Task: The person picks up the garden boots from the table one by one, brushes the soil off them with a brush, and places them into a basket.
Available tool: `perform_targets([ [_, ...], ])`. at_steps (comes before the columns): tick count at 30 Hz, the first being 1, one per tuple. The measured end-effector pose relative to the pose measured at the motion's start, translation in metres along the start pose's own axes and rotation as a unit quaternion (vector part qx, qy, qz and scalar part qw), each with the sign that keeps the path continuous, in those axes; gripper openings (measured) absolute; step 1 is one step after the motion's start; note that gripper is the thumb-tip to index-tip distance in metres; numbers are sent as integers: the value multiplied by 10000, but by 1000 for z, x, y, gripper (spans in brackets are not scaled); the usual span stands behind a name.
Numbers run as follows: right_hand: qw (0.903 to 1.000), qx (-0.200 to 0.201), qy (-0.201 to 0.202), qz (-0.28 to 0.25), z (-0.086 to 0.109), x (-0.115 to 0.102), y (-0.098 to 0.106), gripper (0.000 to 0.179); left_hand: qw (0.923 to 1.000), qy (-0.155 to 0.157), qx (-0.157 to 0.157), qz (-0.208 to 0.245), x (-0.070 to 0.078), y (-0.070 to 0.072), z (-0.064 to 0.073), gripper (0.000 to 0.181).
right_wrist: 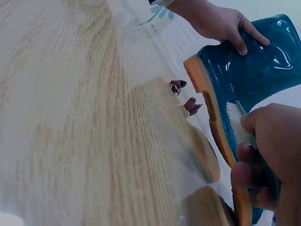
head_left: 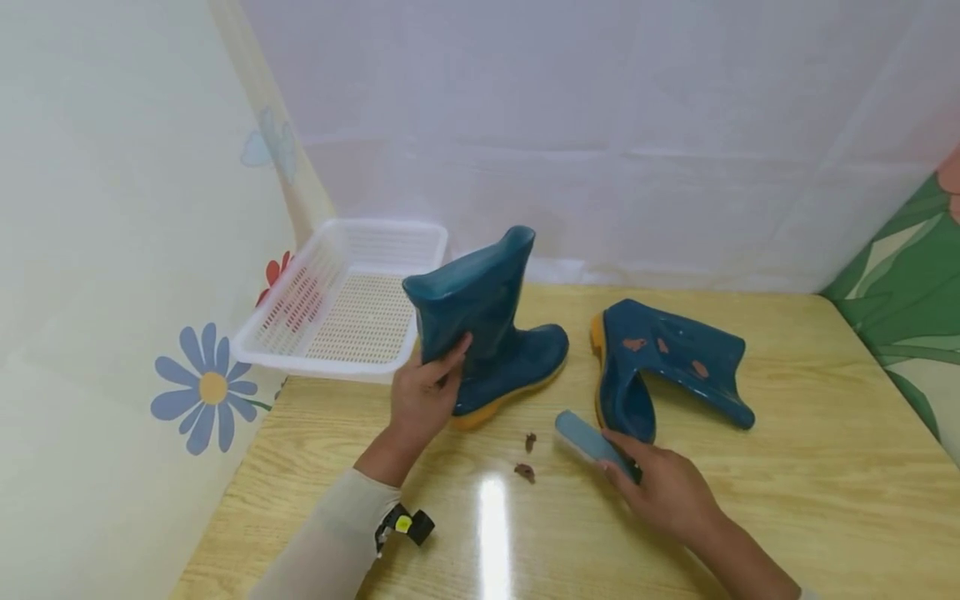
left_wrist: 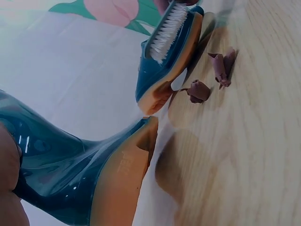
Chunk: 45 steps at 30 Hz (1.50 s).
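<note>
Two glossy blue rubber boots (head_left: 480,317), two crumpled brown scraps (head_left: 525,472), one white-bristled blue brush (head_left: 585,433). Outstretched left hand (head_left: 423,398) grips one boot; inward-angled right hand (head_left: 670,492) grasps the brush.

Left hand (head_left: 422,404) gripping — right hand (head_left: 669,490) likewise.

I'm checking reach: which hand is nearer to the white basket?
Left. In the head view, the left hand, holding a blue boot, is by the near right corner of the white basket; the right hand, holding a brush, is farther off to the right.
</note>
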State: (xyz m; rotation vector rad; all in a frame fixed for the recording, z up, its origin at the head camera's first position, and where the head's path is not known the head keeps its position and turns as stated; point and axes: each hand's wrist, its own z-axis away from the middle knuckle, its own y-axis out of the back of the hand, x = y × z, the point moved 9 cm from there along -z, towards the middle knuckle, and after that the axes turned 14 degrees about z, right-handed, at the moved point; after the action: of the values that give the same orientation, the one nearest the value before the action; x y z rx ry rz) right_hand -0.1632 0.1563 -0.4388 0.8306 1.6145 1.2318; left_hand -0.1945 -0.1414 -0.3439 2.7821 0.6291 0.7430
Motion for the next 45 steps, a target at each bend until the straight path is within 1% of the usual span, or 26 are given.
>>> perform_targets([
  [6, 10000, -32, -9, -7, 1, 1, -1, 46, 9996, -73, 260, 93, 2, 8, -8, 32],
  [10, 10000, -65, -31, 2, 2, 2, -2, 46, 9991, -166, 395, 49, 5, 13, -14, 32],
  [14, 10000, -57, -33, -9, 2, 3, -2, 46, 9987, -350, 346, -123, 10, 14, -20, 32],
  [17, 10000, -2, -9, 17, 2, 2, -3, 46, 9985, -431, 260, -214, 13, 14, -26, 30],
  [19, 10000, 29, 11, 47, 2, 2, -3, 45, 9983, -460, 270, -253, 15, 14, -29, 31],
  [22, 9999, 63, 36, 79, 1, 2, -3, 45, 9980, -449, 390, -223, 16, 18, -34, 36],
  [25, 9999, 60, 39, 81, 1, 2, -4, 45, 9974, -382, 600, -106, 16, 23, -39, 42],
  [28, 10000, 49, 36, 75, 1, 2, -4, 46, 9966, -359, 744, 18, 16, 28, -43, 47],
  [32, 9999, 37, 52, 81, 1, 2, -5, 46, 9960, -400, 793, 20, 17, 33, -49, 44],
  [36, 9999, 48, 46, 101, 1, 3, -5, 46, 9961, -295, 835, -3, 16, 38, -55, 38],
  [40, 10000, 16, 42, 87, 1, 3, -6, 46, 9953, -169, 949, -35, 16, 44, -59, 37],
  [45, 9999, -30, 27, 96, 0, 3, -7, 46, 9934, -149, 1139, -16, 16, 53, -63, 37],
])
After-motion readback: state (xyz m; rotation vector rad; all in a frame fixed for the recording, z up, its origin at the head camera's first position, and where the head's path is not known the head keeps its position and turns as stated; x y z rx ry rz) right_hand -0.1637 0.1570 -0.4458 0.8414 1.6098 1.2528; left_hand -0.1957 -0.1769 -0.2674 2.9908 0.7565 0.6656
